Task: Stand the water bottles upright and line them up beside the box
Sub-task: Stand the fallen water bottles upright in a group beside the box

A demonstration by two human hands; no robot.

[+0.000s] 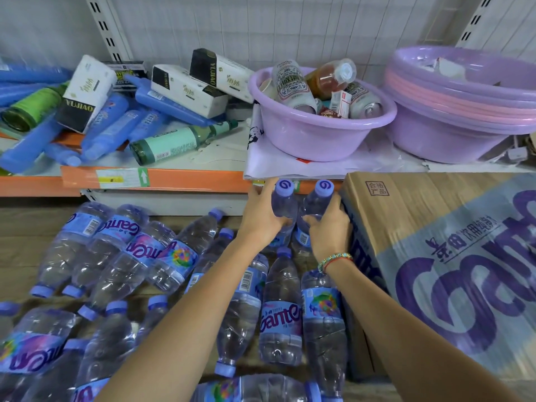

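Two clear water bottles with purple caps stand upright by the far corner of the cardboard box [435,227]. My left hand [261,219] grips the left upright bottle [285,203] around its shoulder. My right hand [329,227] grips the right upright bottle [317,203], which stands against the box. Several more bottles [278,314] lie on the wooden floor below and to the left, some side by side next to the box, others in a loose pile [116,250].
A low shelf with an orange edge [162,181] runs just behind the upright bottles. On it are a purple basin of cans [319,132], stacked basins [464,111], tissue packs and blue bottles [110,132]. The box fills the right side.
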